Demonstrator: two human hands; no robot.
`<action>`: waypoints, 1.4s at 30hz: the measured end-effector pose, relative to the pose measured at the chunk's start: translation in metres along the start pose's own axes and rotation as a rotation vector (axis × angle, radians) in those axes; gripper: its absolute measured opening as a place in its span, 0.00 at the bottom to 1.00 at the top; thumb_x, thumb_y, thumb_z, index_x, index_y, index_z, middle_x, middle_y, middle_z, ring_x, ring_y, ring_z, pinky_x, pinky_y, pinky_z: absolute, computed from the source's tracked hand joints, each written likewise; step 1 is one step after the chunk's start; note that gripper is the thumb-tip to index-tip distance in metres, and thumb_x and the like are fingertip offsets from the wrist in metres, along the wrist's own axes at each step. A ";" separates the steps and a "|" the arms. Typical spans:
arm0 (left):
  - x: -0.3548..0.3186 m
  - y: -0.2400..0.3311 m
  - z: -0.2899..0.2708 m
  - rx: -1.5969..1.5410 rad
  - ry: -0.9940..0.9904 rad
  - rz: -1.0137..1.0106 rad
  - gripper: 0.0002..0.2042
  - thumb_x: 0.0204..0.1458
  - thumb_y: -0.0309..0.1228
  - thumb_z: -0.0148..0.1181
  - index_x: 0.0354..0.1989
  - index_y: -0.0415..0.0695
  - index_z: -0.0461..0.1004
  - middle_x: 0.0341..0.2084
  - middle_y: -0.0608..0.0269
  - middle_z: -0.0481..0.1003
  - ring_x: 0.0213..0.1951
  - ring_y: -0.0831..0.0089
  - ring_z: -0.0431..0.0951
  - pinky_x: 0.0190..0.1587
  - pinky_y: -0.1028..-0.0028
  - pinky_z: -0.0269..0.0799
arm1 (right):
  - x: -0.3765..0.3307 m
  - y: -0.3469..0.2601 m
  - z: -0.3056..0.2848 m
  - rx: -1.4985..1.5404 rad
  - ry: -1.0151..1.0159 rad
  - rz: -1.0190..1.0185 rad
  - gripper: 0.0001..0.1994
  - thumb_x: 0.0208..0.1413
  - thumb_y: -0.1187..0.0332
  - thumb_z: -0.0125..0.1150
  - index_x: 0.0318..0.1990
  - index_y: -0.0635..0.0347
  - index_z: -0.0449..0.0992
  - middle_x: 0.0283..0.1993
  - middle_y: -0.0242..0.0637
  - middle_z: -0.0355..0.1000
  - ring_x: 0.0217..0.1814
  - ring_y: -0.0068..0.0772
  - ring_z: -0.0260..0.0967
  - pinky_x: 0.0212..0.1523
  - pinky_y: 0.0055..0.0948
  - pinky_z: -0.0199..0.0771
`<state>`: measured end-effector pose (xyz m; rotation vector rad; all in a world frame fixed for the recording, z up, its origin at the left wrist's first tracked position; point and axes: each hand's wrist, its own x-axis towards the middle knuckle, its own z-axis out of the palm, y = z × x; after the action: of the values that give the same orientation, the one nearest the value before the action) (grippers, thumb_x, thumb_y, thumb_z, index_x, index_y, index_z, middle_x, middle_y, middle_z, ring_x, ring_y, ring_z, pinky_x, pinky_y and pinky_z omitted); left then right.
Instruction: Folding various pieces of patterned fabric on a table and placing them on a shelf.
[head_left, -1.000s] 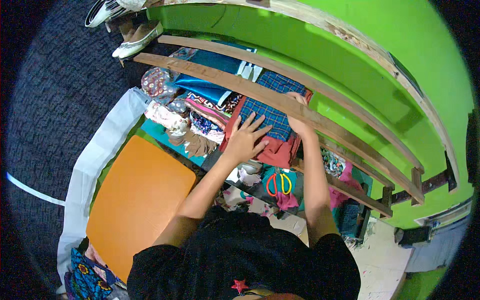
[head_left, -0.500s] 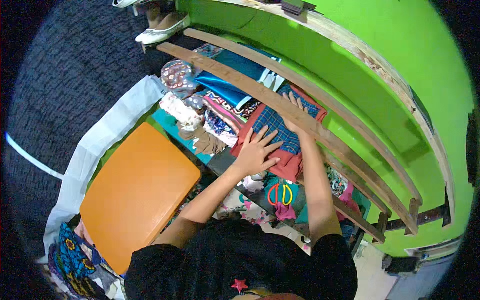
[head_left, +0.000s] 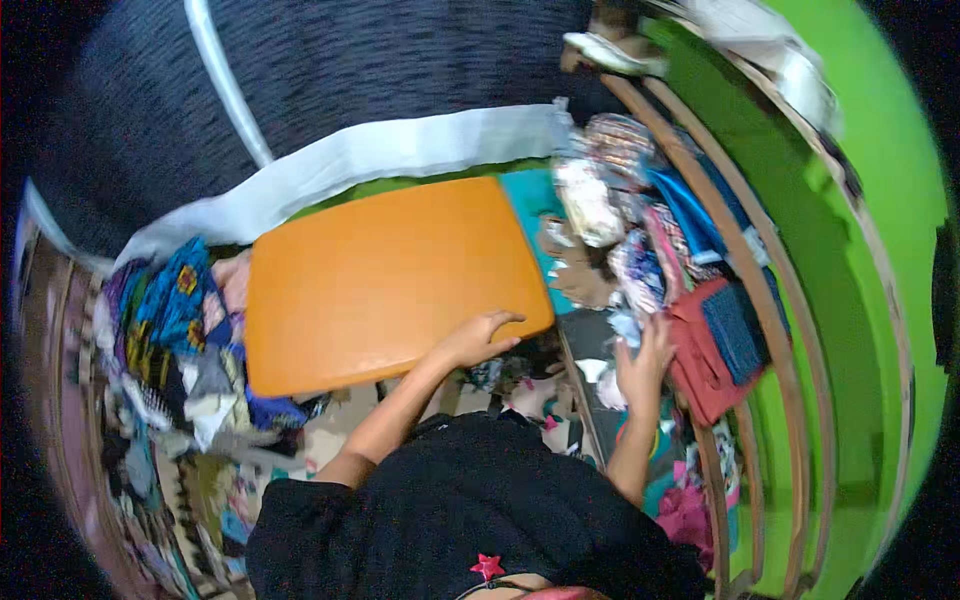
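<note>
My left hand (head_left: 481,339) reaches over the near right corner of an orange tabletop (head_left: 390,280), fingers stretched and nothing held. Whether it touches the surface I cannot tell. My right hand (head_left: 645,358), slightly blurred, has its fingers apart just left of a folded rust-red cloth (head_left: 695,350). A blue cloth (head_left: 735,330), also folded, lies on the red one, partly behind a wooden rail. Beyond my right hand is a heap of fabrics, with a white bundle (head_left: 588,205), a brown crumpled cloth (head_left: 582,275) and a shiny blue cloth (head_left: 688,210).
Wooden rails (head_left: 760,290) run along the green wall (head_left: 900,200) on the right. Piled patterned cloths (head_left: 185,300) lie left of the orange top, and a white sheet (head_left: 400,145) runs behind it. Fabric scraps litter the floor near me. A pink cloth (head_left: 685,520) hangs lower right.
My view has turned left, bringing the orange top to the middle. Both hands have lifted off the folded blue and red cloths; the left has moved to the orange top's corner.
</note>
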<state>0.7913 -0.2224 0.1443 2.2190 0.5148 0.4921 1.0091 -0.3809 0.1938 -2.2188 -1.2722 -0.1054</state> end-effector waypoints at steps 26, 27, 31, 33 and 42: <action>-0.380 -0.064 -0.152 -0.235 0.930 -0.818 0.19 0.47 0.35 0.51 0.46 0.38 0.63 0.40 0.50 0.68 0.40 0.63 0.71 0.43 0.70 0.65 | -0.103 -0.419 0.266 0.437 -1.338 -1.145 0.32 0.43 0.63 0.54 0.53 0.72 0.50 0.54 0.62 0.45 0.57 0.57 0.47 0.55 0.39 0.52; -0.383 -0.068 -0.161 -0.158 0.909 -0.826 0.19 0.47 0.35 0.51 0.46 0.39 0.63 0.40 0.49 0.68 0.39 0.62 0.71 0.42 0.70 0.66 | -0.097 -0.430 0.264 0.397 -1.360 -1.128 0.30 0.44 0.62 0.54 0.52 0.73 0.53 0.53 0.62 0.49 0.55 0.56 0.51 0.54 0.37 0.54; -0.399 -0.090 -0.186 -0.272 1.015 -0.901 0.20 0.48 0.37 0.51 0.46 0.38 0.63 0.41 0.48 0.68 0.40 0.62 0.71 0.42 0.71 0.66 | -0.094 -0.462 0.289 0.326 -1.372 -1.195 0.28 0.44 0.61 0.54 0.50 0.72 0.57 0.48 0.61 0.57 0.51 0.55 0.56 0.52 0.35 0.57; -0.410 -0.105 -0.194 -0.268 1.031 -0.949 0.21 0.47 0.39 0.51 0.46 0.38 0.63 0.41 0.48 0.68 0.41 0.62 0.71 0.43 0.70 0.65 | -0.099 -0.477 0.296 0.276 -1.424 -1.209 0.28 0.44 0.61 0.54 0.49 0.72 0.57 0.48 0.61 0.58 0.51 0.54 0.57 0.52 0.35 0.57; -0.530 -0.215 -0.279 -0.183 0.905 -1.315 0.29 0.41 0.45 0.54 0.48 0.38 0.61 0.45 0.43 0.64 0.49 0.55 0.64 0.49 0.69 0.59 | -0.137 -0.535 0.344 0.177 -1.601 -1.279 0.25 0.45 0.59 0.54 0.48 0.66 0.61 0.46 0.56 0.62 0.49 0.50 0.60 0.49 0.36 0.60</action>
<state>0.1622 -0.1907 0.0554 0.9640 2.0456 0.6996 0.4279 -0.1042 0.0957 -0.6176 -3.0251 1.4256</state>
